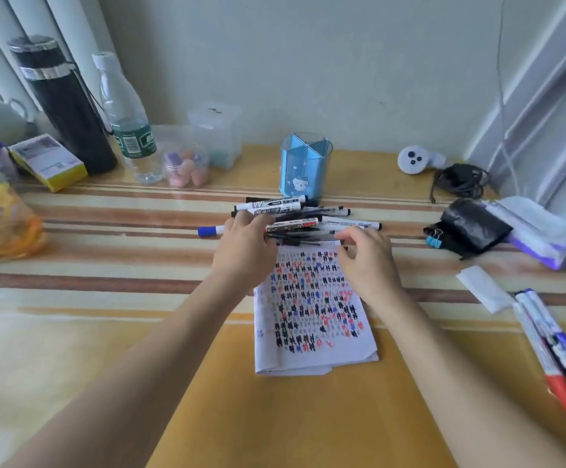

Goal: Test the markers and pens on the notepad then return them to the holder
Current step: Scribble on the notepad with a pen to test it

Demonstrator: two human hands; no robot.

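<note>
Blue holder [305, 165] stands empty behind our pen pile [303, 219] | left hand [244, 251] curled onto pile, grip unclear; right hand [369, 258] loosely open, holding nothing, over notepad [312, 329]

Holder [305, 165] stands at far centre; pile of markers and pens [303, 217] lies just near of it. Notepad [312, 312] lies nearer. Three markers [551, 346] lie near right.
</note>
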